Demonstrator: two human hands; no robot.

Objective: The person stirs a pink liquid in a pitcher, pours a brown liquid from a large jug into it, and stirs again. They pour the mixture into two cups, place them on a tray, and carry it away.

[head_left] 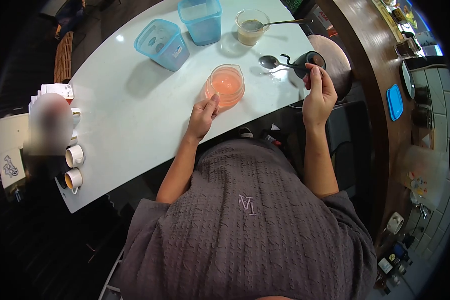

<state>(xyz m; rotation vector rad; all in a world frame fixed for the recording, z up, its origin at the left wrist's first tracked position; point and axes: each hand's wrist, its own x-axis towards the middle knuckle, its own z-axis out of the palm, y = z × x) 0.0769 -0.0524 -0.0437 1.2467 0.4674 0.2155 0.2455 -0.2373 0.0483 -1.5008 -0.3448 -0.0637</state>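
Note:
My left hand [203, 116] is closed at the near side of a glass pitcher [228, 82] of pink liquid, apparently on its handle. Between the fingertips of my right hand [319, 95] is the dark handle of a spoon [269, 62], whose bowl hangs over the white table. Directly behind that hand stands a small black pot [315, 61] with a thin curved spout, at the table's right edge. Farther back, a glass cup [250, 36] holds a brownish liquid and a second spoon [287, 22], which leans on its rim.
Two blue plastic containers [168, 55] [203, 30] stand at the back of the white table [120, 125]. White mugs [75, 156] line its left edge. A round stool [335, 55] and a wooden counter [367, 65] are at the right.

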